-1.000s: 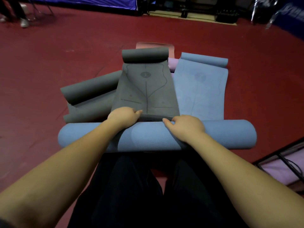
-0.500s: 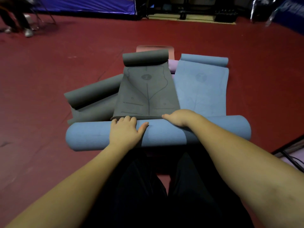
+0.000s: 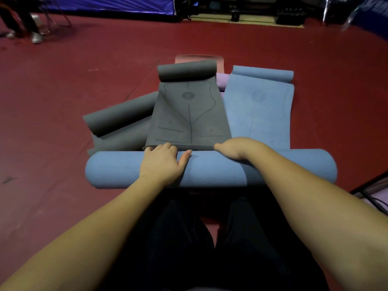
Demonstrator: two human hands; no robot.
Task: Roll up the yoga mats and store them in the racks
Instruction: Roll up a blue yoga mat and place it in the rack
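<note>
Across the person's lap lies a rolled blue mat [image 3: 210, 168], set crosswise on the red floor [image 3: 63, 80] just ahead of the dark trousers [image 3: 210, 238]. Both hands rest on top of it: the left hand [image 3: 162, 161] lies flat with fingers straight and thumb spread, its fingertips reaching the near edge of a grey mat [image 3: 189, 114]; the right hand [image 3: 235, 147] bends down over the far side of the roll, so its fingers are hidden and I cannot tell what its grip is doing. Beyond the roll, the grey mat lies open with printed lines, its far end curled into a small roll. Left of it, partly under it, sits a 2nd grey mat [image 3: 119, 118], loosely rolled and askew. To the right lies a 2nd blue mat [image 3: 258, 106], flat, its far end curled too. A purple mat [image 3: 222, 79] and a pink mat [image 3: 198, 57] peek out behind. At the right edge shows a black rack [image 3: 369, 185]. Far back hangs a blue curtain [image 3: 109, 3], with another person's legs [image 3: 23, 24] at the upper left.
</note>
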